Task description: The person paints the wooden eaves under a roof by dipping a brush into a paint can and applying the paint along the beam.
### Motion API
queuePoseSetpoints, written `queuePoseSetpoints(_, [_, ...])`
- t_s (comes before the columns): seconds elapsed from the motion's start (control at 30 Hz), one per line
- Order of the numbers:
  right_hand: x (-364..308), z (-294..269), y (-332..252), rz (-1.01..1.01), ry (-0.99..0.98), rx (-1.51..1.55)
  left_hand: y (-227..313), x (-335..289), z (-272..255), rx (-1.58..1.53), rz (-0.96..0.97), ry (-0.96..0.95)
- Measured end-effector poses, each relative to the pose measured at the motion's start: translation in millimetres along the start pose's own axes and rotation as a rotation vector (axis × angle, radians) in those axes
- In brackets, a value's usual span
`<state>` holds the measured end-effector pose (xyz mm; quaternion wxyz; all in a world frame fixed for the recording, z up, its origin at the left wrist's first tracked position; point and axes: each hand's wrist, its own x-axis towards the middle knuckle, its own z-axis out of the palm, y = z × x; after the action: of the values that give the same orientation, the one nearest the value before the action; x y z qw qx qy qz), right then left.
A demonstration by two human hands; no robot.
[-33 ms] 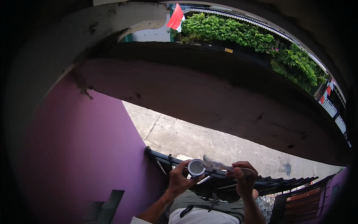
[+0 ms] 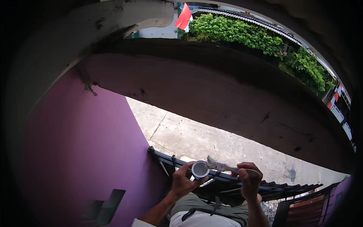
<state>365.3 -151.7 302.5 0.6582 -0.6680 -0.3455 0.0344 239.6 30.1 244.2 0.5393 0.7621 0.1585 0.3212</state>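
Note:
My left hand (image 2: 183, 181) is wrapped round a small round can (image 2: 200, 169), its open top facing up with grey paint inside. In my right hand (image 2: 248, 177) is the pale handle of a flat paintbrush (image 2: 223, 167). Its whitish, paint-stained bristles point left, right beside the can's rim; whether they touch it I cannot tell. Both hands are held in front of my body, above dark metal rails.
Overhead runs a broad dark concrete slab (image 2: 196, 90). A purple wall (image 2: 87, 143) stands at the left. Below lies a dark metal railing (image 2: 162, 156), and beyond it pale concrete ground (image 2: 196, 132). Green bushes (image 2: 242, 32) and a red-and-white flag (image 2: 184, 17) are farther off.
The surroundings have shifted slightly in view. My right hand and the brush sit marginally higher and farther right; both grips are the same.

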Motion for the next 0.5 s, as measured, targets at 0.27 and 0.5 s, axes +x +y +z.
queuePoseSetpoints(0.27, [17, -19, 46, -0.184, -0.211, -0.115, -44, -26, 45, 0.074, 0.050, 0.122])
queuePoseSetpoints(0.5, [9, -21, 62, -0.188, -0.282, -0.097, -72, -43, 73, 0.061, 0.022, 0.141])
